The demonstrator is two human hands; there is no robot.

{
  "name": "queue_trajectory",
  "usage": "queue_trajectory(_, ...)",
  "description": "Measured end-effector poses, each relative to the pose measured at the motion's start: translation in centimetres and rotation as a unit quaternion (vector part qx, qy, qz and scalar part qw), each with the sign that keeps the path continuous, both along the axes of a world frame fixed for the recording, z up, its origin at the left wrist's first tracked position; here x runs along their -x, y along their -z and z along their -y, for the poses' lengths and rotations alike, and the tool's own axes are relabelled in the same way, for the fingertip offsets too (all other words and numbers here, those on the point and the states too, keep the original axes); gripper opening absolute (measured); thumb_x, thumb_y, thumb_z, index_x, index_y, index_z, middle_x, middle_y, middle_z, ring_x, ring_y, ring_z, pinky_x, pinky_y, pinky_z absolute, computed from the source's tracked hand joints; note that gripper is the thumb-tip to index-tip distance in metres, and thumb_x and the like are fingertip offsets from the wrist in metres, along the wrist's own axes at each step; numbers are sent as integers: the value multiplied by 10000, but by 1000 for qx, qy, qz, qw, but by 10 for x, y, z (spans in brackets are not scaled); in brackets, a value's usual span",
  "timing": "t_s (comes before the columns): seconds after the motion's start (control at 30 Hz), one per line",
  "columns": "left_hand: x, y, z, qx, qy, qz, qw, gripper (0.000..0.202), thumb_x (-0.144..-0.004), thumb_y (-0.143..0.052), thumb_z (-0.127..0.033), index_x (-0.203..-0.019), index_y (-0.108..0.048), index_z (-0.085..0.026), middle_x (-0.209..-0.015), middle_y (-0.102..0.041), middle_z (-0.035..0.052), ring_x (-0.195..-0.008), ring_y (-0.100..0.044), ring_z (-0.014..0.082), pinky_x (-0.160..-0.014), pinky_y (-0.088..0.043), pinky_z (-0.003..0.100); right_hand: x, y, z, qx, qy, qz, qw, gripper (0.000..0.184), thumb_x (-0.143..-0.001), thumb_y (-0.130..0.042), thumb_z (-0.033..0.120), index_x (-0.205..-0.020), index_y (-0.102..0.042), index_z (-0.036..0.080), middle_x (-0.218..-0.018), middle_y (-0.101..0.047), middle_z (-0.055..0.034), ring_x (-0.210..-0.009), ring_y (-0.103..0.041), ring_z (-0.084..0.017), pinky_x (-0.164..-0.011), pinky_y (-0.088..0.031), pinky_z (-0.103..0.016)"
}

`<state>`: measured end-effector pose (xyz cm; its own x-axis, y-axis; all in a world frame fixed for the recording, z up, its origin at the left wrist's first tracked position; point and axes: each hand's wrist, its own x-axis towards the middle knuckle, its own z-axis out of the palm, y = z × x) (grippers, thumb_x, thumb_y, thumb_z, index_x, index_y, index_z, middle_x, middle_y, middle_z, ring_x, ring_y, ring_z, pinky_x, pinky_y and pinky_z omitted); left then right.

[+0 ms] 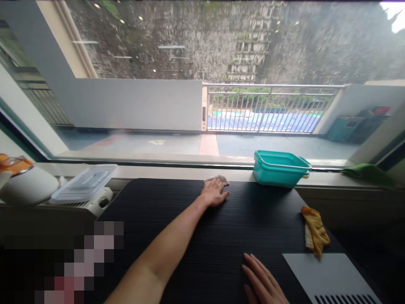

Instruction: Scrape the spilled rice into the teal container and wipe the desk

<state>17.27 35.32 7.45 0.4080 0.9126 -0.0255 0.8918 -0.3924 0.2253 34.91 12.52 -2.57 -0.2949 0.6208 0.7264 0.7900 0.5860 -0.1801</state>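
Note:
My left hand (214, 194) reaches to the far edge of a black table (177, 215). Its fingers hold a greyish cloth (223, 179) pressed down at that edge, with the thumb out to the side; part of the cloth is hidden under them. Low in the view, my right hand (263, 280) lies on the tabletop with fingers stretched out and nothing in it. To its right are a grey panel with slots (325, 272) and a yellow-orange glove (315, 232) whose fingers overlap the panel's edge.
A turquoise tub (278, 177) stands at the table's far right, by the window. A green cloth (368, 174) lies on the sill (177, 172). On the left, a clear plastic lid (85, 182) and a white round container (28, 185) rest on a white slotted unit (99, 204).

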Motion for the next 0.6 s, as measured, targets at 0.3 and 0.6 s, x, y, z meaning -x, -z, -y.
queue_trajectory(0.3, 228, -38, 65, 9, -270, -89, 959, 371, -915, -586, -368, -1233, -533, -186, -1267, -548, 88, -1079, -578, 243, -901, -504, 471, -1, -39, 2, -9, 4, 112, 994, 273, -912, -517, 301, -1078, -677, 155, -1167, -710, -82, -1074, -669, -303, -763, -634, -364)
queue_trajectory(0.6, 46, 19, 141, 41, -30, -35, 998, 691, -934, -276, -631, -1497, -225, -232, -1579, -112, 43, -1460, -64, 234, -1194, -89, 459, -9, -49, 8, 17, 41, 58, 997, 340, -950, -447, 356, -1199, -605, 187, -1225, -675, -93, -1161, -614, -309, -808, -605, -418)
